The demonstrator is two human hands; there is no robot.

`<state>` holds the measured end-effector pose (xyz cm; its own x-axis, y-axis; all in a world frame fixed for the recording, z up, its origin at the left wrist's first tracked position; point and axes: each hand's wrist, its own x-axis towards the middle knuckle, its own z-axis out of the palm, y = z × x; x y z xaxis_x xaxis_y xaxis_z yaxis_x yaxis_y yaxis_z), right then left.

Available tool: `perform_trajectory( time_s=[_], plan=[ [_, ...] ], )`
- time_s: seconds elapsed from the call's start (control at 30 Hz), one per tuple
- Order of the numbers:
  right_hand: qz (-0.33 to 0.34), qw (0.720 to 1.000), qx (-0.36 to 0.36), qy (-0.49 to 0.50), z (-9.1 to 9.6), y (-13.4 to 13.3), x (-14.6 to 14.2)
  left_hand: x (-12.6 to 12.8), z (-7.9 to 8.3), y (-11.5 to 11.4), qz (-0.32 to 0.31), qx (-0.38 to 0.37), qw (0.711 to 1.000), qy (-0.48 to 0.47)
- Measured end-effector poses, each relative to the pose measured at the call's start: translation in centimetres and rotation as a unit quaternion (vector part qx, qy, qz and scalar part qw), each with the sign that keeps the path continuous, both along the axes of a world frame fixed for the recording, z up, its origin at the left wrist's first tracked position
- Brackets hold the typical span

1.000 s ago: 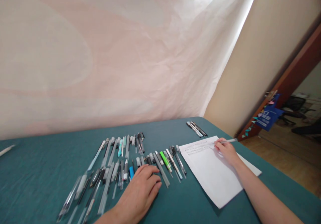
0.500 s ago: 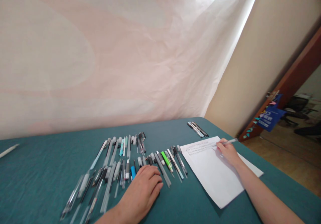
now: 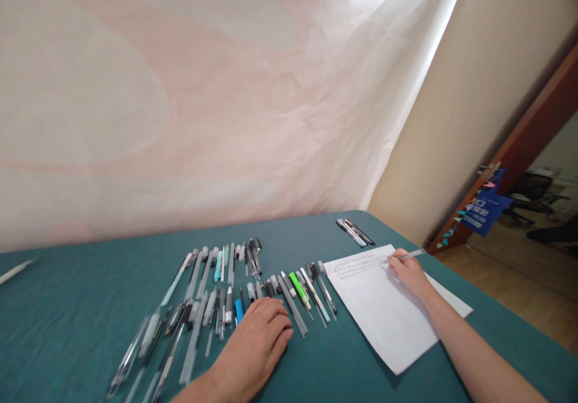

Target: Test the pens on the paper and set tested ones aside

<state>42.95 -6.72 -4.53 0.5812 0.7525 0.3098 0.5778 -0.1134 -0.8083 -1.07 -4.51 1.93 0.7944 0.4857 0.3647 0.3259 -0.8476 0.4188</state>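
Observation:
My right hand (image 3: 409, 272) is closed on a clear pen (image 3: 412, 254), its tip on a white sheet of paper (image 3: 379, 312) that carries a few lines of writing near its far edge. My left hand (image 3: 253, 346) lies flat on the teal tablecloth (image 3: 90, 306) with its fingers together, resting over the near ends of several pens (image 3: 217, 294) spread in rows. A green pen (image 3: 298, 288) lies among those between my two hands.
A small bundle of dark pens (image 3: 354, 232) lies near the table's far right corner. One white pen (image 3: 13, 271) sits at the far left edge. A pale sheet hangs behind the table. An open doorway with a blue sign (image 3: 483, 209) is at the right.

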Motion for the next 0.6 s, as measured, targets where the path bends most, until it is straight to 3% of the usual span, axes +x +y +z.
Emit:
perform_trajectory(
  time_s=[0.6],
  plan=[
    [0.012,1.000,-0.001,-0.009,-0.32,0.07,0.42,-0.09,-0.04,-0.11,-0.004,-0.004,1.000,0.022]
  ],
)
